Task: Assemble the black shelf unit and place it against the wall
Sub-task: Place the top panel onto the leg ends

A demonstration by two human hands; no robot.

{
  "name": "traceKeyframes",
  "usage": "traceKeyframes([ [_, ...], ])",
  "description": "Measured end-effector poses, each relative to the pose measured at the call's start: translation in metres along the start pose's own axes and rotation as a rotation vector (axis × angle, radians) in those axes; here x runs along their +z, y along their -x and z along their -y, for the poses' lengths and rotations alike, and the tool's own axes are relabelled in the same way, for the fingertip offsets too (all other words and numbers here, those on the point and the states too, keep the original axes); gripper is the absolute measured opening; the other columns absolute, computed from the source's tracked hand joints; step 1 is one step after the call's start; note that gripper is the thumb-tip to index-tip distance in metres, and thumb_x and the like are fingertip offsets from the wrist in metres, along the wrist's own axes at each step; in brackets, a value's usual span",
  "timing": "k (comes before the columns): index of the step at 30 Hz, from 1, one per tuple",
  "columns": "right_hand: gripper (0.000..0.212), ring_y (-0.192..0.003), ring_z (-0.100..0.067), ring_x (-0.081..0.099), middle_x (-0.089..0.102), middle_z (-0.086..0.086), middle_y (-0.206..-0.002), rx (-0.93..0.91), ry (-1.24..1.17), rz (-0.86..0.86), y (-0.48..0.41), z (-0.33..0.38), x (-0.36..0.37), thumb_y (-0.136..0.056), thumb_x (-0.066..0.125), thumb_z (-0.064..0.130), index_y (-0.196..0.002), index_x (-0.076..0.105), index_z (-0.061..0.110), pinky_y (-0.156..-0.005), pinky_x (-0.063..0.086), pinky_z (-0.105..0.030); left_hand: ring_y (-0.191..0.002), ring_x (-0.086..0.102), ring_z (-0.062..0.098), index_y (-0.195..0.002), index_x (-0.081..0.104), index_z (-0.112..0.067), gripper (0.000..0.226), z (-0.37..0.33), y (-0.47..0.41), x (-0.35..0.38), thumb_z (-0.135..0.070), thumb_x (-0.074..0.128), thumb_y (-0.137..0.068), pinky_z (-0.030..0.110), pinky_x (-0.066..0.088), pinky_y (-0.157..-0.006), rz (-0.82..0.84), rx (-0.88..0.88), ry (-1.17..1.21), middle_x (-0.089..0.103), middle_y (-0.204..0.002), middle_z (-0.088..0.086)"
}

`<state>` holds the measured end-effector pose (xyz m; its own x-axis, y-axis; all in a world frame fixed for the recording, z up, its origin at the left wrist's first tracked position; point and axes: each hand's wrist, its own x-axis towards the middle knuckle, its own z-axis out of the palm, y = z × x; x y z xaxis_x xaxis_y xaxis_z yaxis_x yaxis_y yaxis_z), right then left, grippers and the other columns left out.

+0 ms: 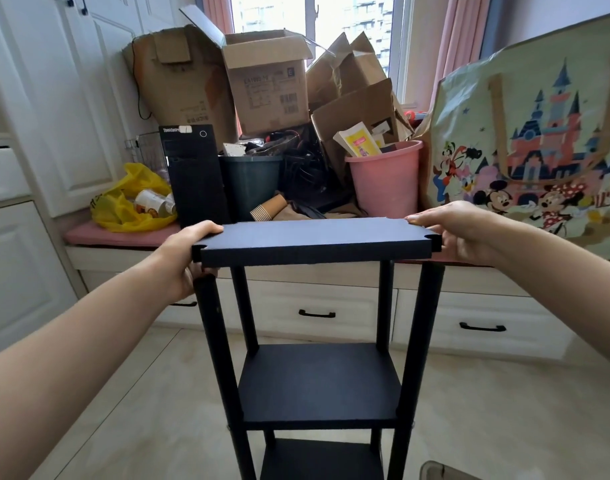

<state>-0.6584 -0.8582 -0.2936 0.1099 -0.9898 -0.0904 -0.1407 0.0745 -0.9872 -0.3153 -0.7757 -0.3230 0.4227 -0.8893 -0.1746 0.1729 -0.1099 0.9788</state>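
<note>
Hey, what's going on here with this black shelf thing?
A person is holding the top board of a black shelf unit. The left hand grips its left end and the right hand grips its right end. The board is over the four posts, though it's unclear whether it's fully seated. Two lower boards are already fitted. The unit stands on the floor in front of a window bench piled with cardboard boxes.

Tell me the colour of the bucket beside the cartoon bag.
Pink bucket, clearest in the head view.
</note>
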Motion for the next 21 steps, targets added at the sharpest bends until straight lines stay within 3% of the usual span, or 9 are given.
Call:
traceKeyframes([
  [7,0.010,-0.036,-0.012,0.059,0.062,-0.013,-0.076,0.061,-0.016,0.008,-0.001,-0.006,0.006,-0.096,0.062,0.009,-0.098,0.060,-0.001,-0.031,0.040,-0.016,-0.059,0.056,0.012,-0.114,0.059,-0.012,0.030,0.002,0.004,0.002,-0.032,0.067,-0.094,0.019,0.046,-0.039,-0.020,0.040,-0.040,0.058,-0.079,0.002],
  [11,0.006,-0.032,-0.009,0.055,0.059,-0.012,-0.075,0.061,-0.020,-0.009,-0.002,-0.008,0.007,-0.096,0.060,0.006,-0.096,0.058,0.000,-0.029,0.036,-0.014,-0.048,0.055,0.009,-0.105,0.059,-0.012,0.020,0.000,0.004,0.004,-0.029,0.066,-0.095,0.018,0.044,-0.038,-0.022,0.068,-0.023,0.056,-0.077,0.001],
  [14,0.010,-0.047,-0.014,0.063,0.062,-0.012,-0.081,0.072,-0.025,-0.027,-0.012,-0.016,0.005,-0.096,0.059,0.005,-0.105,0.058,0.002,-0.037,0.048,-0.020,-0.054,0.052,0.012,-0.109,0.058,-0.012,0.024,0.000,0.003,0.008,-0.029,0.066,-0.095,0.020,0.043,-0.038,-0.020,0.068,-0.042,0.054,-0.076,0.003],
  [16,0.008,-0.058,-0.018,0.064,0.065,-0.009,-0.080,0.102,0.005,-0.025,-0.016,-0.020,0.005,-0.096,0.057,0.008,-0.104,0.059,0.007,-0.044,0.052,-0.025,-0.061,0.053,0.014,-0.113,0.058,-0.013,0.028,0.005,0.001,0.010,-0.032,0.065,-0.094,0.025,0.045,-0.047,-0.038,0.053,-0.108,0.055,-0.079,0.003],
  [19,0.008,-0.052,-0.019,0.063,0.064,-0.008,-0.076,0.138,0.014,0.016,-0.018,-0.023,0.006,-0.098,0.053,0.010,-0.095,0.060,0.008,-0.033,0.047,-0.023,-0.066,0.061,0.015,-0.117,0.061,-0.009,0.031,0.017,-0.006,0.007,-0.032,0.063,-0.096,0.023,0.050,-0.047,-0.010,-0.016,-0.163,0.064,-0.087,0.006],
  [21,0.010,-0.060,-0.021,0.060,0.063,-0.010,-0.076,0.136,0.035,0.018,-0.018,-0.024,0.008,-0.099,0.051,0.009,-0.096,0.059,0.005,-0.033,0.046,-0.021,-0.064,0.066,0.015,-0.119,0.064,-0.007,0.033,0.027,-0.012,0.003,-0.031,0.062,-0.097,0.021,0.051,-0.044,0.025,-0.067,-0.142,0.069,-0.088,0.006],
])
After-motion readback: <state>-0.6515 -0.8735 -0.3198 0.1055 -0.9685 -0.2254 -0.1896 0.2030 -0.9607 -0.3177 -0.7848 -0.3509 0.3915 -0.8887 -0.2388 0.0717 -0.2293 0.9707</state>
